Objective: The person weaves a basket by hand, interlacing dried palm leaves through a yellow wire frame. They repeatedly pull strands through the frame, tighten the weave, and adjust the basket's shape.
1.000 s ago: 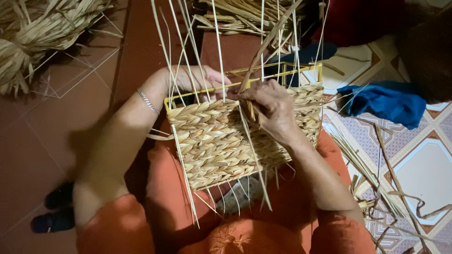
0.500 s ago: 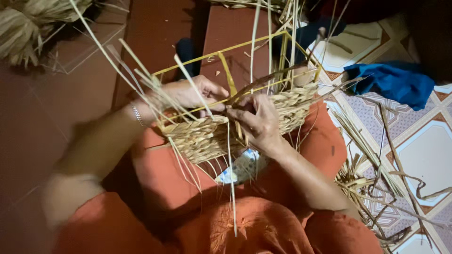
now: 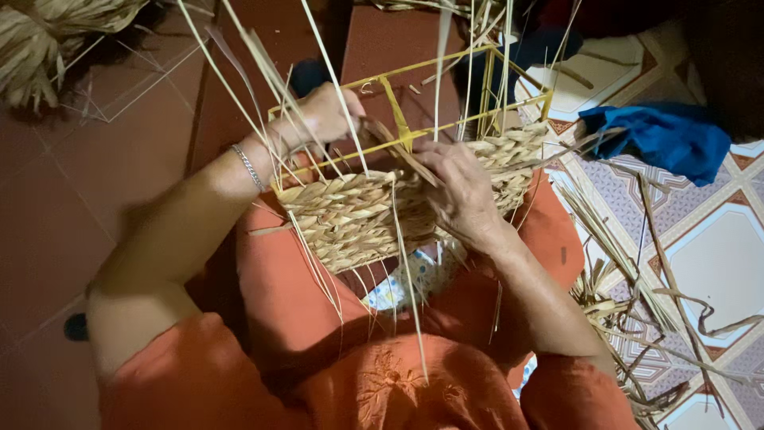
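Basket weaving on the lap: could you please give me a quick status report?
Left hand grips basket frame corner. Right hand pinches a straw strand at the woven wall. Loose straw ends stick up around both hands.

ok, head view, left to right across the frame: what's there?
Straw bundle on the floor → left hand at the frame's left corner → yellow wire frame with woven basket wall → right hand on the weave → blue cloth on the patterned tiles.
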